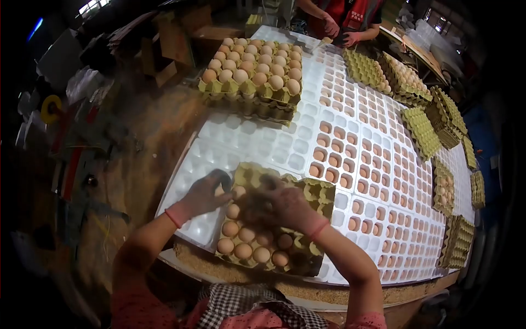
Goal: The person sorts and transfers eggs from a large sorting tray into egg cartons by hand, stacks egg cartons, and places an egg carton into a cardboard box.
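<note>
Judging from how the eggs (243, 251) lie, the work is partway through. To the right of the fingers, most cells of the white foam trays (350, 189) hold one egg apiece, with a few gaps among them. Beyond the fingers and to their left, the foam cells show no eggs, so that side appears yet to be done. The pulp egg tray (316, 192) directly under the fingers is partly filled: eggs sit in its near rows and along its left side, while sockets at the far edge and far right are bare. A stack of pulp trays (249, 104) stands beyond the fingers, its top layer well filled.

The eggs are smooth and rounded, pale cream to warm brown; the tray is yellowish, bumpy and shadowed at its near right corner.

The left hand (200, 196) is at the tray's left edge, its fingers curled round what looks like a pale egg (219, 190). The right hand (293, 205) reaches over the tray's middle, fingers bent downward but blurred; whether they grip anything cannot be told
</note>
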Demonstrator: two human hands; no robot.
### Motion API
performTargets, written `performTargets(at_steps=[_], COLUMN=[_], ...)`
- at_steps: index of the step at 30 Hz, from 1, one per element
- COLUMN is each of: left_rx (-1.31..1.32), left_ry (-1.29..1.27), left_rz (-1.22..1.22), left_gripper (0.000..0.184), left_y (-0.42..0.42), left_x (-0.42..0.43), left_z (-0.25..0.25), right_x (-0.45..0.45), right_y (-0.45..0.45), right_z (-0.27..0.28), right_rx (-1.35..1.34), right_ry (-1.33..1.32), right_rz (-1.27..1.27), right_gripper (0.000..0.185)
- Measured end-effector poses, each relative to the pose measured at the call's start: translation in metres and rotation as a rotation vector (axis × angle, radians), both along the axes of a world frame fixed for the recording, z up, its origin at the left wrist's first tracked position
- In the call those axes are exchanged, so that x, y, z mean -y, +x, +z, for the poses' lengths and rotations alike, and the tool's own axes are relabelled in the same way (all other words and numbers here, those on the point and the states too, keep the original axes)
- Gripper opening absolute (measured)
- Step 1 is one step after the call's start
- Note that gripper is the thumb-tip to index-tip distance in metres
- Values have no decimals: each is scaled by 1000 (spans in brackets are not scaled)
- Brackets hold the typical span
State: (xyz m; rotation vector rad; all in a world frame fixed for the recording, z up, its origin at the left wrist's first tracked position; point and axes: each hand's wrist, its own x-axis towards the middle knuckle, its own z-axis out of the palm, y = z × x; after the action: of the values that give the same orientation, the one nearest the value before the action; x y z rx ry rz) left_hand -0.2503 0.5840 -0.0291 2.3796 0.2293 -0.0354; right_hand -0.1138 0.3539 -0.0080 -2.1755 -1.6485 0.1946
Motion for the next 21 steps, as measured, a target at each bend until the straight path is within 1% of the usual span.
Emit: performTargets(at_steps=[1,2,3,4,5,6,7,8,10,11,12,13,14,15,16,17,18,20,21], left_rx=[-84,-82,-93,-103,-95,-93,-92,-86,91,127,198,260,326,268,210,176,248,358,357], left_ry=[249,407,504,601,603,580,556,554,247,165,80,162,247,332,417,382,242,90,81], left_rz=[-149,-277,-312,-344,-355,-382,-405,-406,-305,-214,-177,-168,-156,-137,-115,-111,-33,-12,-12], left_gripper=[45,45,48,50,50,52,53,53,51,55,53,50,47,44,42,39,43,40,40], left_y=[2,6,7,11,13,16,19,22,30,42,61,80,99,119,137,153,162,182,193], left_x=[12,20,21,21,18,17,14,11,5,4,1,1,1,1,3,2,3,17,24], left_z=[12,13,2,-4,-7,-1,4,7,13,18,18,11,0,-19,-25,-30,-41,-25,-31], right_x=[-6,-11,-17,-16,-15,-8,-3,2,12,10,6,-3,-9,-18,-27,-26,-29,-35,-40], right_y=[-15,-23,-31,-30,-29,-21,-9,7,39,54,69,83,91,101,106,107,112,123,135], right_z=[-8,-36,-64,-59,-54,-23,-5,-4,-2,-3,-7,-18,-39,-61,-61,-61,-56,-50,-53], right_rx=[20,46,73,105,137,32,-73,-69,-306,-256,-206,-265,-262,-187,-110,-27,-19,-88,-169], right_ry=[-184,-113,-42,-63,-83,-124,-166,-169,222,181,137,2,2,-199,-399,-372,-374,-10,63], right_rz=[-16,-20,-24,-24,-23,-32,-37,-40,-325,-409,-492,-523,-531,-547,-559,-539,-536,-610,-653], right_gripper=[29,28,27,28,29,32,36,36,43,44,44,46,46,46,46,47,47,47,48])
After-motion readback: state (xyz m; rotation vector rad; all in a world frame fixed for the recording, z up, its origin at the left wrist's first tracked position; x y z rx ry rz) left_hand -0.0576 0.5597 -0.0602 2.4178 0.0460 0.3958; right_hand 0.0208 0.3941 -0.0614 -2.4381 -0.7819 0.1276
